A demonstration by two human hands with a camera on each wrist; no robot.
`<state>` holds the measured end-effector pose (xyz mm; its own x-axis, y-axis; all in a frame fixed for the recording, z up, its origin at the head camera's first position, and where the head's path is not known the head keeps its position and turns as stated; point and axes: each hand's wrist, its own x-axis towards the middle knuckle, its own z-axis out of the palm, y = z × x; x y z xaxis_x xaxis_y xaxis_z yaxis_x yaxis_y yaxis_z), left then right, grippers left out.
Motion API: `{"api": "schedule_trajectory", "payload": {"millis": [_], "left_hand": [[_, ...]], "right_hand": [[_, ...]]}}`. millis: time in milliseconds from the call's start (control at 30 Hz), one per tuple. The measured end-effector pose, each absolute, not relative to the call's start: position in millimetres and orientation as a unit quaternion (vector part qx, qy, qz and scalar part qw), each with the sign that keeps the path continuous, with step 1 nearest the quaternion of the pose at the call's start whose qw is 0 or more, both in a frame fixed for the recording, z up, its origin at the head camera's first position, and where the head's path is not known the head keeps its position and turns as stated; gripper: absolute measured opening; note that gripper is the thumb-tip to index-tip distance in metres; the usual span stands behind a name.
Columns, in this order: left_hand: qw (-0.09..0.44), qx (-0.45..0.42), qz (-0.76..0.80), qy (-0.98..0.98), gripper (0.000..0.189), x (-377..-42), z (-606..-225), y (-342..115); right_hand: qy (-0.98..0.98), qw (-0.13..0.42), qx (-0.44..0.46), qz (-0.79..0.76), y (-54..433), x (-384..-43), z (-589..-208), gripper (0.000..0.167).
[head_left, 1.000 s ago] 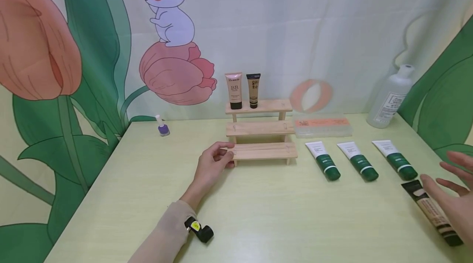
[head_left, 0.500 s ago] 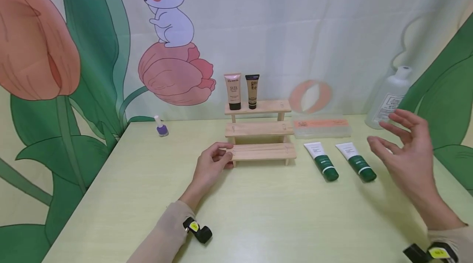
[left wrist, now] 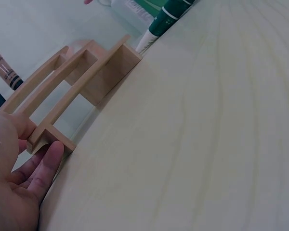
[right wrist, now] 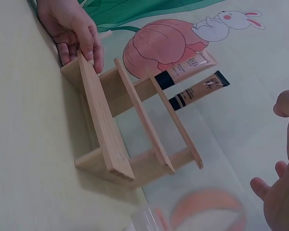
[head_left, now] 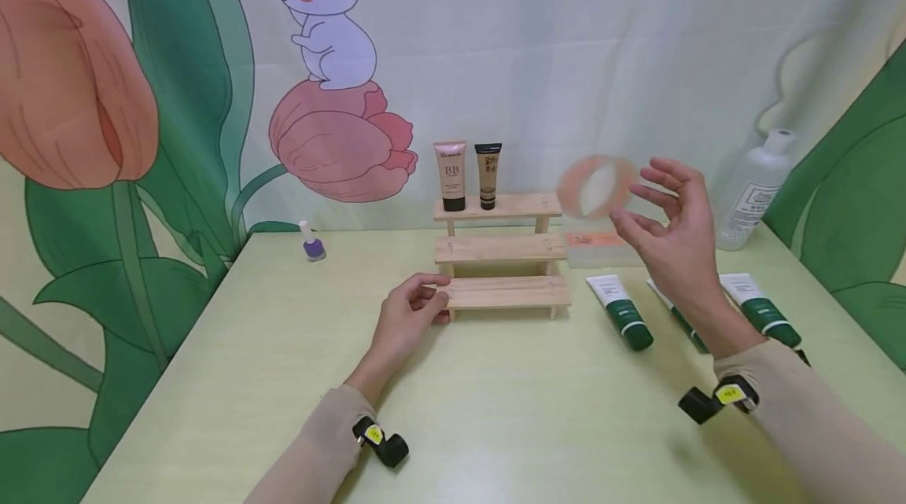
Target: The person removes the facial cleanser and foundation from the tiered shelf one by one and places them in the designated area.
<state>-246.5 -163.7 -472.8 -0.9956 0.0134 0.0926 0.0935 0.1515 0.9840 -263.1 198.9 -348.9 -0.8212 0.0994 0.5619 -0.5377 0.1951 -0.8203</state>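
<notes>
My left hand [head_left: 410, 311] grips the left end of the lowest step of a three-tier wooden display stand [head_left: 506, 293]. The left wrist view shows its thumb and fingers around that end. On the top step stand a pink BB cream tube [head_left: 451, 176] and a smaller gold tube with black ends [head_left: 488, 176]. My right hand [head_left: 683, 244] is raised to the right of the stand, thumb and fingers apart, holding nothing. Below its wrist lie green-and-white squeeze tubes: one in full view [head_left: 620, 313], one partly behind the wrist, and another [head_left: 763, 310] beyond the sleeve.
A flat clear case [head_left: 598, 252] with an orange label lies behind the squeeze tubes, partly hidden by my right hand. A clear bottle [head_left: 753, 193] stands at the back right. A purple nail polish bottle [head_left: 314, 244] is at the back left. A printed curtain hangs behind the table.
My right hand has moved left and up from beside the black-and-gold tube at the far right, now mostly behind my sleeve. My left hand and the stand have stayed put.
</notes>
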Motion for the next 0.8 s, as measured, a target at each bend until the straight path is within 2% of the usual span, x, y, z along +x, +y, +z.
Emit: {"api": "schedule_trajectory", "payload": {"millis": [367, 800], "left_hand": [[0.037, -0.038, -0.656, -0.753, 0.02, -246, -473, -164], [0.031, -0.034, -0.659, -0.751, 0.021, -245, -470, -161]], "right_hand": [[-0.701, 0.224, 0.198, 0.647, 147, -304, -358, 0.068], [-0.71, 0.196, 0.203, 0.645, 99, -333, -359, 0.063]]}}
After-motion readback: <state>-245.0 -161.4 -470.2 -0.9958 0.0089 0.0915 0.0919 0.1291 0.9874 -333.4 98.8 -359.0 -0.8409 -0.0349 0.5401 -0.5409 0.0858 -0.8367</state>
